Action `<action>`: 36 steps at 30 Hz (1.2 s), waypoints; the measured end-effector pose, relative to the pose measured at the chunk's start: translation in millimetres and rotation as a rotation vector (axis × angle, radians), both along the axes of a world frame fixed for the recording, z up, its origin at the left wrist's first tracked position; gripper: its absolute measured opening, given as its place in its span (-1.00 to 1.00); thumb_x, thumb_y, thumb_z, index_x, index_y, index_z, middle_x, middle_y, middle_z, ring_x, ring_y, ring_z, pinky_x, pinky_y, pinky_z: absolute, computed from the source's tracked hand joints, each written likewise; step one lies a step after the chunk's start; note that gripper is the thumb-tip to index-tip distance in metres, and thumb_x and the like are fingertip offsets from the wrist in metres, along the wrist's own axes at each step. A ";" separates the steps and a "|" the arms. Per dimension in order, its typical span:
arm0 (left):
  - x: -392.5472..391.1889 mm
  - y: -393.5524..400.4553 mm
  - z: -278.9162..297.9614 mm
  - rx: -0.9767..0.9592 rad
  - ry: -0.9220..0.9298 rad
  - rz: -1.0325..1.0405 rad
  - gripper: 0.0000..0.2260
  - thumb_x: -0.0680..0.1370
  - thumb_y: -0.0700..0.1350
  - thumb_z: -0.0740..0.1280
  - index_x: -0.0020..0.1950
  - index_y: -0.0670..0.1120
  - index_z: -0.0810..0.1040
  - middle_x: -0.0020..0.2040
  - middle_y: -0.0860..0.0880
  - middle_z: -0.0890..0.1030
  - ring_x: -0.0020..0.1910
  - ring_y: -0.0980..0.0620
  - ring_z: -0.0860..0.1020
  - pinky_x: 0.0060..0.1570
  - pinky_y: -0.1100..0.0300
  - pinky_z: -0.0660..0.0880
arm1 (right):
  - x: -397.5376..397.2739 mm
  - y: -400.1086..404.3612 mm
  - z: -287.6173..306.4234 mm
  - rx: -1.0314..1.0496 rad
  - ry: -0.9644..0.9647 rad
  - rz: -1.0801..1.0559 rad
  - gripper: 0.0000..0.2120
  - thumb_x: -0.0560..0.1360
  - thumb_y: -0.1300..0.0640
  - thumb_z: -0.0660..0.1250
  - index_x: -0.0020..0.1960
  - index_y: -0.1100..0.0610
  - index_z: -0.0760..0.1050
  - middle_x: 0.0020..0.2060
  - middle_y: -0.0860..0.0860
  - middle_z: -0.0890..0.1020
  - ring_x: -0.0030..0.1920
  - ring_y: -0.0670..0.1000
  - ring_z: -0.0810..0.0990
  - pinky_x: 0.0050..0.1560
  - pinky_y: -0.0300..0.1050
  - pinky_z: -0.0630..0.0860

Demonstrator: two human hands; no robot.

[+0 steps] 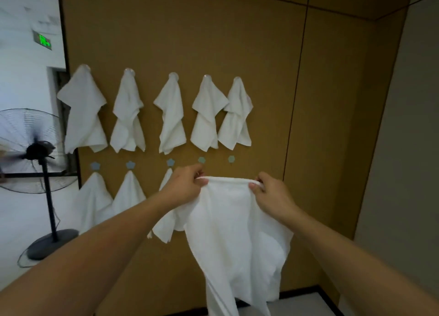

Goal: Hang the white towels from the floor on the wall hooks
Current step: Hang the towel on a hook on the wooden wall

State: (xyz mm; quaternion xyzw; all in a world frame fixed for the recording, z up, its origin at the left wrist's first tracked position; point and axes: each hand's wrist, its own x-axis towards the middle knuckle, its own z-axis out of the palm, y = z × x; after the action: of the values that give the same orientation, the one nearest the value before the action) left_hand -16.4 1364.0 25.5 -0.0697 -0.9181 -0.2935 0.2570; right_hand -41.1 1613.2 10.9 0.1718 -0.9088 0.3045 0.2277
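On the brown wall [237, 42], reading from the left, all five hooks of the top row carry hung towels [83, 111], and in the bottom row the first three blue hooks [95, 165] are taken, while the fourth hook [201, 159] and fifth hook [231, 159] are bare. The left hand [187, 182] pinches one end of the bunched top edge of a white towel [232, 232] just under the fourth hook, and the right hand [270, 190] pinches the other end, the cloth hanging free below. By my reckoning eight are done and this is the ninth, leaving one hook after it; the floor pile is out of view.
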 end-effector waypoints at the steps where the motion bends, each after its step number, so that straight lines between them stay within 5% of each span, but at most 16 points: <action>1: -16.0 -2.6 -0.8 0.004 0.006 0.023 -0.92 0.56 -0.03 0.35 -0.11 0.00 0.52 -0.24 0.05 0.57 -0.22 0.13 0.52 -0.30 0.26 0.36 | -19.9 -1.1 -2.1 0.041 0.012 0.012 -0.82 0.60 -0.08 0.19 -0.11 -0.02 0.38 -0.24 -0.09 0.53 -0.25 -0.08 0.50 -0.35 -0.14 0.36; 9: -128.3 -19.3 -30.1 -0.048 0.040 0.096 -0.83 0.53 -0.04 0.38 -0.09 0.15 0.39 -0.28 0.09 0.57 -0.26 0.22 0.49 -0.28 0.34 0.31 | -158.3 -18.5 -36.6 0.032 0.071 0.208 -0.89 0.59 -0.06 0.25 0.02 -0.06 0.34 -0.31 -0.12 0.52 -0.37 -0.12 0.50 -0.43 -0.26 0.32; 13: -189.5 -35.6 -49.2 -0.058 0.031 0.107 -0.71 0.53 -0.22 0.33 -0.25 0.17 0.50 -0.31 0.14 0.59 -0.26 0.20 0.52 -0.01 0.28 0.40 | -213.4 -30.4 -62.0 0.137 0.484 0.403 -0.92 0.54 0.19 0.30 -0.13 0.09 0.48 -0.42 -0.05 0.48 -0.47 -0.07 0.39 -0.49 -0.18 0.37; 16: -237.6 -58.0 -65.2 -0.075 0.046 0.090 -0.57 0.50 -0.35 0.30 -0.22 0.21 0.67 -0.16 0.30 0.62 -0.09 0.43 0.50 0.05 0.58 0.30 | -265.8 -44.7 -78.1 0.192 0.680 0.452 -0.87 0.42 0.30 0.42 -0.08 0.15 0.68 -0.38 0.00 0.58 -0.43 -0.04 0.47 -0.43 -0.23 0.44; 21: -330.9 -90.2 -94.4 -0.356 0.040 0.137 -0.55 0.55 -0.32 0.23 0.17 0.21 0.63 0.16 0.00 0.60 0.14 -0.03 0.56 0.14 0.28 0.40 | -358.5 -84.4 -92.5 0.332 0.484 0.327 -0.66 0.39 0.22 0.53 0.14 0.01 0.67 -0.43 0.03 0.51 -0.51 0.03 0.48 -0.45 -0.27 0.35; 24: -389.5 -110.5 -107.0 -0.408 -0.008 0.178 -0.50 0.56 -0.31 0.19 0.30 0.24 0.54 0.23 -0.01 0.54 0.21 -0.07 0.51 0.13 0.29 0.33 | -418.0 -113.3 -101.9 0.416 0.394 0.300 -0.66 0.60 0.06 0.28 0.36 -0.08 0.51 -0.23 0.07 0.62 -0.29 0.09 0.60 -0.26 -0.15 0.46; 30: -483.4 -145.9 -116.4 -0.582 -0.108 0.230 -0.43 0.54 -0.28 0.16 0.47 0.19 0.35 0.18 -0.06 0.50 0.02 -0.12 0.55 -0.13 0.21 0.42 | -530.0 -168.0 -107.0 0.502 0.403 0.320 -0.68 0.65 0.02 0.13 0.34 -0.06 0.51 -0.30 -0.01 0.64 -0.38 -0.02 0.55 -0.38 -0.20 0.43; 33: -521.5 -153.4 -123.3 -0.604 -0.162 0.296 -0.44 0.53 -0.24 0.17 0.51 0.09 0.28 0.23 -0.10 0.47 0.02 -0.15 0.57 -0.15 0.08 0.50 | -576.1 -191.5 -113.7 0.449 0.400 0.278 -0.69 0.60 0.02 0.20 0.28 -0.04 0.57 -0.37 -0.03 0.64 -0.44 -0.05 0.53 -0.44 -0.25 0.36; 36: -546.8 -152.6 -135.4 -0.506 -0.214 0.331 -0.48 0.48 -0.25 0.20 0.44 0.02 0.34 0.34 -0.08 0.45 0.06 -0.14 0.58 -0.09 0.06 0.55 | -601.9 -207.7 -133.1 0.329 0.302 0.285 -0.71 0.58 0.03 0.22 0.24 -0.02 0.60 -0.31 -0.04 0.68 -0.40 -0.07 0.56 -0.38 -0.22 0.50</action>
State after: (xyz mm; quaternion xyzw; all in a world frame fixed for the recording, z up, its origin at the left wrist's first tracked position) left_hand -563.2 1211.4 -109.9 0.0503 -0.9827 -0.0155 0.1778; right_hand -643.0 1405.5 -122.3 0.3765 -0.8684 0.1526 0.2844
